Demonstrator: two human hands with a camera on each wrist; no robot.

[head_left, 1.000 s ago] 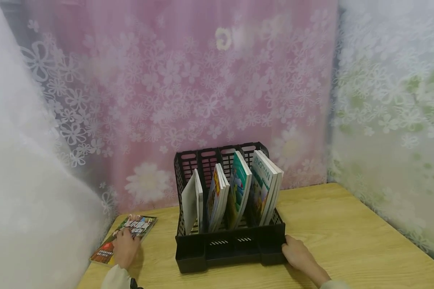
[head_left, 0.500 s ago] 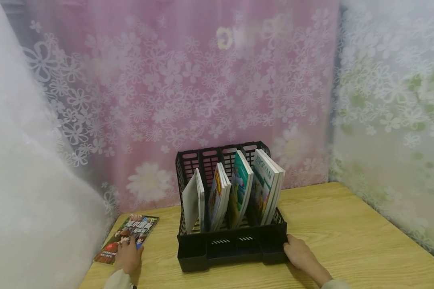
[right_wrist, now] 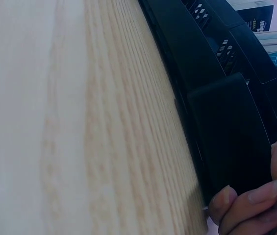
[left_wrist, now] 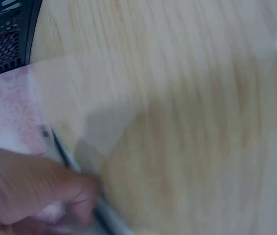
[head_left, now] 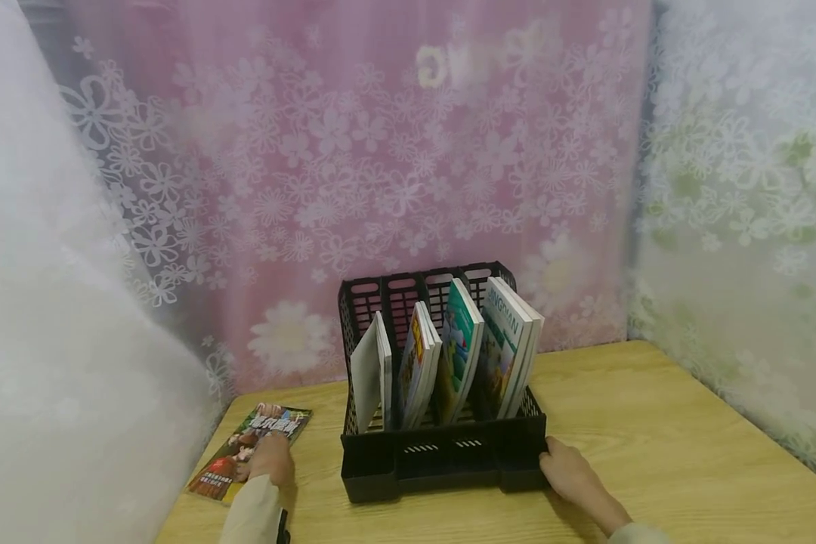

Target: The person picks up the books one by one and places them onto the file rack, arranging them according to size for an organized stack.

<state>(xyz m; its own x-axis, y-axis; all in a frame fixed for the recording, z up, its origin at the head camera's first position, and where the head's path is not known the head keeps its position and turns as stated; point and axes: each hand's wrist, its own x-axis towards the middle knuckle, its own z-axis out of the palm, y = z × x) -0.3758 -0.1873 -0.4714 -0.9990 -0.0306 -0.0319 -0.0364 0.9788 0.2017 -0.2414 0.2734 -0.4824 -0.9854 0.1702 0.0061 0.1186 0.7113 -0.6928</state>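
Observation:
A thin paperback book (head_left: 221, 470) with a colourful cover lies flat at the table's left. My left hand (head_left: 272, 457) is at its right edge, fingers bent; in the left wrist view the thumb (left_wrist: 74, 188) overlaps the book's edge and seems to pinch it, though blur hides the fingertips. A black book rack (head_left: 449, 457) stands in the middle, with several books upright in its compartments, including a green-covered one (head_left: 464, 347). My right hand (head_left: 573, 477) grips the rack's front right corner, its fingers (right_wrist: 248, 208) curled round the end in the right wrist view.
The wood-grain table (head_left: 625, 423) extends right of the rack. A pink flowered curtain (head_left: 408, 151) hangs behind it, with pale sheets at the left (head_left: 61, 340) and right (head_left: 741, 227).
My left hand has moved from the book's face to its right edge, and its fingers are now more bent. My right hand stays on the rack's corner. The head view has shifted slightly.

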